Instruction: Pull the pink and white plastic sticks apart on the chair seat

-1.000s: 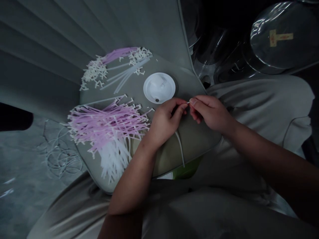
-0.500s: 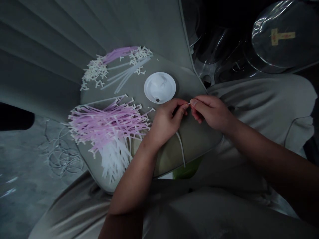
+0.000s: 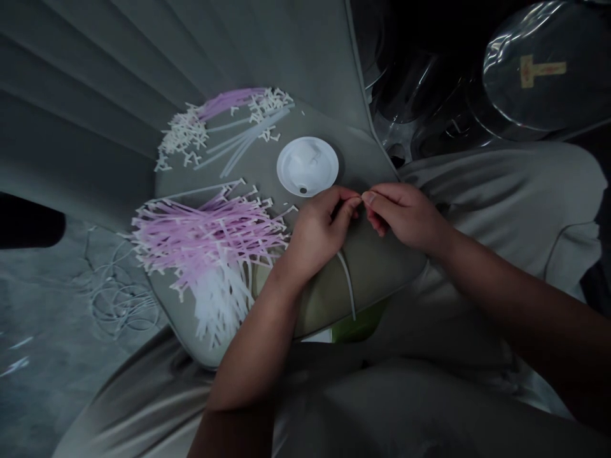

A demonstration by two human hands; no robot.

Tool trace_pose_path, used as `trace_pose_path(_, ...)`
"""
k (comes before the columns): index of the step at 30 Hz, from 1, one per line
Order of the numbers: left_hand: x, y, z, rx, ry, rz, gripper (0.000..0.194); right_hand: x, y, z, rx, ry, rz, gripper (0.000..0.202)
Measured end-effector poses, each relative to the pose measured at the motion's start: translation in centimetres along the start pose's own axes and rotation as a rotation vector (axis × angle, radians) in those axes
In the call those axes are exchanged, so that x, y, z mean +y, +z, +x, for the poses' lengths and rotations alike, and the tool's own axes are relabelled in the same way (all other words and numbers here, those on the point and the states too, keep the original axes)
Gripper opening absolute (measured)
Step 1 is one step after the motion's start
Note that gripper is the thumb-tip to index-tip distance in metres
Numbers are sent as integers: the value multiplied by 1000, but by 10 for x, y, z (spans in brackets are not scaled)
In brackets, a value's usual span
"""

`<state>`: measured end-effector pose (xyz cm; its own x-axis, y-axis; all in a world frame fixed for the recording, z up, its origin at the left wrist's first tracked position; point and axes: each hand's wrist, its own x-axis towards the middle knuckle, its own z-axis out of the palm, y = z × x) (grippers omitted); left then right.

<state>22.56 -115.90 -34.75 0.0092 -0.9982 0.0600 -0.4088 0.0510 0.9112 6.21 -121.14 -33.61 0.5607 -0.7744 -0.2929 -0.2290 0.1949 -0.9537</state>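
The left forearm reaches up and forward from below, wrist bent so that the left hand [image 3: 317,232] slants toward the right hand [image 3: 403,213]. The left thumb and forefinger are pinched together, seemingly on the thin tube [image 3: 349,283], which comes out beneath that hand and curves down over the front edge of the seat [image 3: 377,267]. The right forearm comes in from the lower right; its thumb and forefinger are also pressed together, tips meeting the left ones, with the other fingers curled. Whatever the right fingertips grip is too small to tell.

Just beyond the left hand sits a white dish [image 3: 285,170]. To its left lie a heap of purple strips [image 3: 205,232] with white ends and, in front, white strips [image 3: 217,305]. Farther back are small white connectors [image 3: 184,135] and several clear tubes [image 3: 245,141].
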Motion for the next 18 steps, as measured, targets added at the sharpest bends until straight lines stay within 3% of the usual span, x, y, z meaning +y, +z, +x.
trace_pose_path(5, 0, 1, 0, 4, -2, -43, 19, 0, -1, 0, 0, 27, 99, 38)
trace_pose_path(18, 2, 0, 0, -4, -1, -20, 23, 1, -2, -1, -18, 5, 103, 39)
